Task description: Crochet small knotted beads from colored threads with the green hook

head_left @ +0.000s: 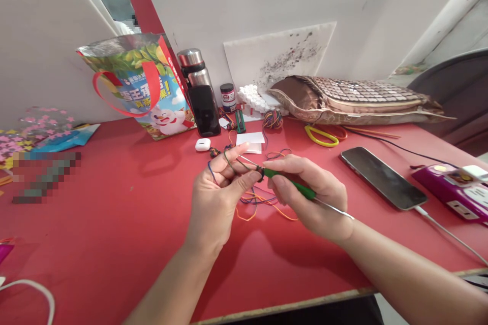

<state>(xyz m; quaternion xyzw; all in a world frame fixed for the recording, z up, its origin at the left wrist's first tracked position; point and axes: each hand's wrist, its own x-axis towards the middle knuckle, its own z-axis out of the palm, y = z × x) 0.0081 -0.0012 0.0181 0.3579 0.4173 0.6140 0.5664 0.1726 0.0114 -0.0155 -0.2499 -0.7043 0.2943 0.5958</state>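
Note:
My right hand (310, 193) is closed round a green-handled crochet hook (295, 188), its metal tip pointing left toward my other hand. My left hand (221, 185) pinches coloured threads (263, 198) between thumb and fingers, with a blue and a green strand looped over the fingers. The two hands meet a little above the red table (114, 223). Loose orange, blue and purple strands trail down onto the table beneath them.
A printed gift bag (148, 86), a steel flask (196, 89), a small jar (227, 96), an earbud case (203, 144), a thread bundle (272, 119) and yellow scissors (322, 135) stand behind. A phone (383, 177) on a cable and a pink device (453, 188) lie right. A cushion (354, 99) rests against the wall.

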